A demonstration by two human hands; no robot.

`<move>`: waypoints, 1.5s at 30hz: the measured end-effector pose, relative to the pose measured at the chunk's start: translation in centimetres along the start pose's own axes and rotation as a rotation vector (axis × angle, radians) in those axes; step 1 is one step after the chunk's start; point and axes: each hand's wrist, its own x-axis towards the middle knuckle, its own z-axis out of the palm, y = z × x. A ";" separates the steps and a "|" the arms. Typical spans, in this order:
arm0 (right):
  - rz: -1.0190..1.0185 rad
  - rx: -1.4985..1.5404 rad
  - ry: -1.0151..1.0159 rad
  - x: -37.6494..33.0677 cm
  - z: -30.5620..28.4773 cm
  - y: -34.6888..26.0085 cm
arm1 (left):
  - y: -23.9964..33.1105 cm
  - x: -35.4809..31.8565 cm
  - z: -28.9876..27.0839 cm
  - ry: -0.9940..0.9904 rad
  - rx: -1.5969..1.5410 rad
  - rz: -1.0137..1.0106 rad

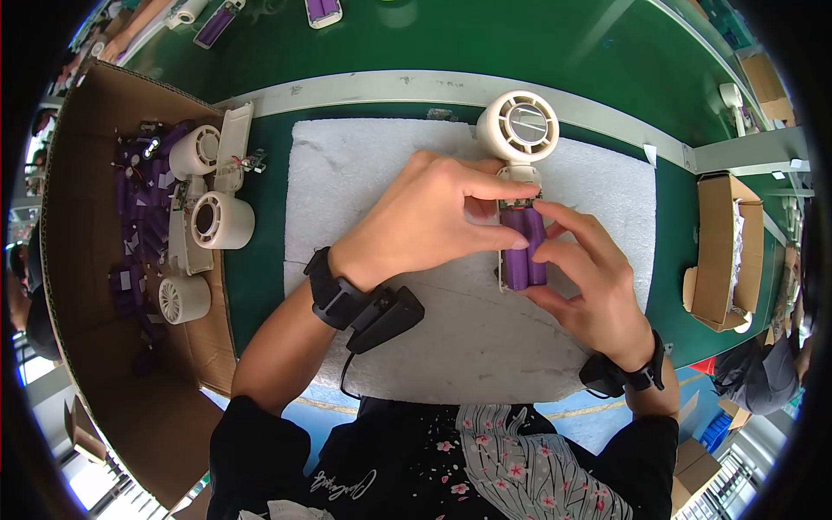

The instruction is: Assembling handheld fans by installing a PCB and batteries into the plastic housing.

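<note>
A cream handheld fan [517,127] lies on the white foam sheet [347,173], its round head pointing away from me. Its handle is uncovered and shows a purple battery pack [525,251] with a small green circuit board [517,204] above it. My left hand [433,208] grips the handle from the left, fingers near the board and thumb on the batteries. From the right, my right hand [594,282] closes on the same handle, fingertips at the board and along the batteries' edge. Parts of the handle are hidden behind my fingers.
At left stands a large cardboard box [113,381] with purple battery packs [143,199] and several cream fan bodies [224,220]. A smaller carton [721,251] sits at right. A pale rail [364,87] crosses behind the foam; beyond it, more fan parts [323,10] lie on a green surface.
</note>
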 end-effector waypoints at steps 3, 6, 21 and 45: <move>0.040 0.021 0.003 0.3 0.1 -0.1 | -0.4 0.0 0.1 0.024 -0.055 0.020; 0.075 0.028 0.004 0.5 0.2 0.0 | -0.4 0.0 0.1 0.011 -0.077 -0.022; 0.078 0.052 -0.037 0.9 -0.1 0.4 | 0.3 0.0 0.0 -0.014 -0.124 -0.111; 0.196 -0.351 0.528 2.5 0.4 3.3 | -1.3 -0.2 1.4 0.283 -0.097 0.041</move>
